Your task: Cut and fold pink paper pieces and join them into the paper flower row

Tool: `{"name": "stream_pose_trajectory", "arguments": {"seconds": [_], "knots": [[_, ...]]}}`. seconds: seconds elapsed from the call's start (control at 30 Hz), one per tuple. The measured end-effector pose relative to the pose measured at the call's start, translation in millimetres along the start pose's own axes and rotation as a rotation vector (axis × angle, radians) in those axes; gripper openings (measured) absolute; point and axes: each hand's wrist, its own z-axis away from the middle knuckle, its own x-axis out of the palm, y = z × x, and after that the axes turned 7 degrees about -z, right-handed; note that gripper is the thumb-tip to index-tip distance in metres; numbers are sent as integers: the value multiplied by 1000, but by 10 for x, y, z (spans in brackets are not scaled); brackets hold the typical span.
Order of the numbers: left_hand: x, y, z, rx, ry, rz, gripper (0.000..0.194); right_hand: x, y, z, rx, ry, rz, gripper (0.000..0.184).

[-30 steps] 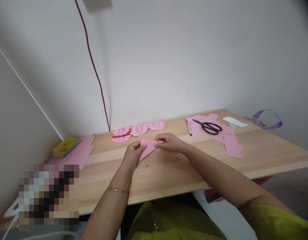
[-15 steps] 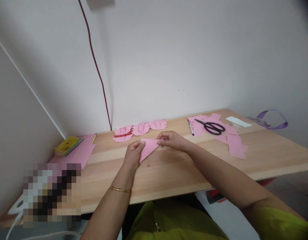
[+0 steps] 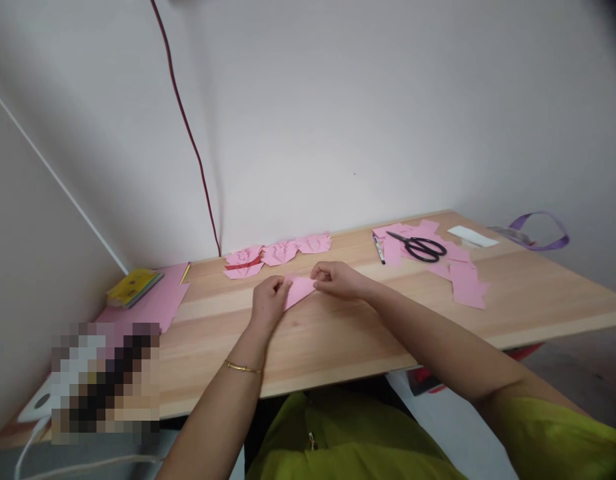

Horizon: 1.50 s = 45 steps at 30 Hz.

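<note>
Between my two hands is a folded piece of pink paper (image 3: 299, 291), held just over the middle of the table. My left hand (image 3: 269, 300) pinches its left side between thumb and fingers. At its right corner, my right hand (image 3: 335, 280) grips the edge with thumb and fingertips. My fingers cover both ends of the paper. Behind my hands, against the wall, lie several pink cut-paper pieces (image 3: 279, 253) with jagged creases, and a red strip (image 3: 245, 263) rests on the left one.
Black-handled scissors (image 3: 422, 248) and a pen (image 3: 379, 249) lie with pink paper scraps (image 3: 467, 283) at right, near a white strip (image 3: 472, 236) and purple ribbon (image 3: 543, 243). A yellow pack (image 3: 133, 287) sits on pink sheets (image 3: 171, 303) at left. A pixelated patch hides the near left corner.
The pink paper is tilted lower and less of it shows between my hands. Both hands keep hold of it, with fingers slightly shifted. The whole view has moved a little.
</note>
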Motion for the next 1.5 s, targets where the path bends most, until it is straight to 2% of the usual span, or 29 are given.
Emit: {"name": "stream_pose_trajectory", "arguments": {"seconds": [0.13, 0.27, 0.33, 0.4, 0.47, 0.53, 0.67, 0.77, 0.87, 1.0, 1.2, 1.37, 1.5], "knots": [[13, -70, -32, 88, -38, -91, 7, 71, -5, 17, -31, -49, 252, 25], [4, -68, -21, 216, -25, -364, 17, 105, -17, 21, -5, -77, 434, 29], [22, -47, 10, 312, -19, -431, 20, 119, -22, 19, 8, -85, 476, 26], [63, -24, 52, 417, -101, -425, 23, 129, -28, 19, 5, -96, 487, 21], [115, -8, 91, 511, -243, -411, 27, 128, -31, 20, -4, -104, 486, 17], [156, -3, 117, 554, -328, -442, 28, 102, -23, 19, -19, -102, 498, 16], [174, -24, 122, 563, -370, -454, 30, 0, 12, 11, -48, -50, 548, 15], [165, -43, 116, 561, -370, -435, 30, -29, 12, 4, 18, -60, 477, 14], [164, -36, 120, 569, -367, -458, 33, 31, -24, -6, 110, -79, 406, 12], [163, 1, 138, 585, -374, -538, 36, 130, -62, -32, 182, -33, 458, 11], [119, 52, 139, 544, -378, -594, 32, 124, -40, -78, 269, -43, 410, 7], [1, 67, 138, 485, -403, -633, 27, 108, -22, -88, 286, -42, 382, 7], [-205, 15, 202, 454, -408, -700, 28, 108, -33, -85, 285, -65, 380, 10]]}}
